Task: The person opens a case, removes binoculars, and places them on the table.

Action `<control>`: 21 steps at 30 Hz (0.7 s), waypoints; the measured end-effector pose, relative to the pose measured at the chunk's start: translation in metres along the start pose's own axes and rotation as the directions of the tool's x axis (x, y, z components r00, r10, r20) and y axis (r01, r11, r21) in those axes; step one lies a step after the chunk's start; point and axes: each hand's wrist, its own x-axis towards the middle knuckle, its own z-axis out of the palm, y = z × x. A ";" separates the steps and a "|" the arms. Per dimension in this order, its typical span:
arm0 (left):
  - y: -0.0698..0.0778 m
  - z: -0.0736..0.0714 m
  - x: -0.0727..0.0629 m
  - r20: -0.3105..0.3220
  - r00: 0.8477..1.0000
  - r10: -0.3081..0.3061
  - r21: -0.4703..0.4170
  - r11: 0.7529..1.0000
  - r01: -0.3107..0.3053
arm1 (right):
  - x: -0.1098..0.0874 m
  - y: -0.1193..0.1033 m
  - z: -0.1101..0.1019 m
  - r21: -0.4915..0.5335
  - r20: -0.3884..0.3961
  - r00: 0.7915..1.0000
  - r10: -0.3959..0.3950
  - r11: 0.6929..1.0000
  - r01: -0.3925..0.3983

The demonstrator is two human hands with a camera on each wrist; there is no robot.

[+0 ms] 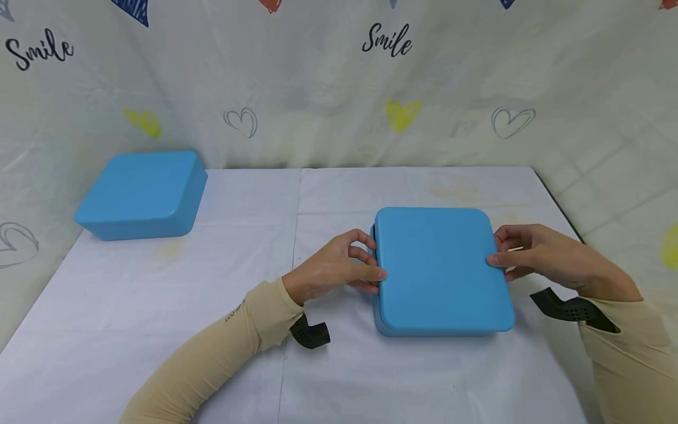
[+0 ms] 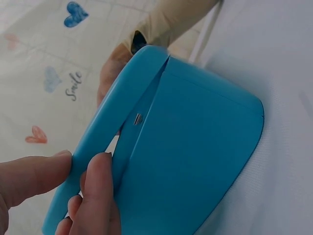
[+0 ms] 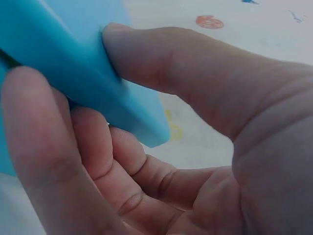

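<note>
A blue box sits on the right part of the table. Its flat blue lid is tilted, with a narrow wedge of a gap between lid and box along one side in the left wrist view. My left hand pinches the lid's left edge, thumb on top and fingertips under the rim. At the opposite edge my right hand grips the lid with thumb on top and fingers curled below. A small metallic piece shows inside the gap. The box's contents are hidden.
Another blue box, closed, stands at the back left of the white-covered table. Behind it hangs a pale printed sheet with hearts and lettering. Black straps hang at both wrists.
</note>
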 end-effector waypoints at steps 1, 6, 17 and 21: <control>0.000 0.000 0.000 0.001 1.000 0.001 -0.001 1.000 -0.001 | 0.000 0.000 0.000 0.000 -0.001 1.000 0.002 1.000 -0.002; 0.000 0.000 -0.001 0.010 1.000 0.008 -0.003 1.000 -0.008 | -0.001 -0.001 0.000 0.011 -0.001 1.000 -0.004 1.000 0.004; 0.001 0.000 -0.002 0.024 0.999 0.022 0.010 1.000 -0.023 | 0.000 0.003 0.000 0.021 -0.004 1.000 -0.009 1.000 0.009; 0.003 0.000 -0.004 0.032 0.999 0.026 0.011 1.000 -0.026 | 0.000 0.003 -0.001 0.021 0.001 1.000 -0.013 1.000 0.013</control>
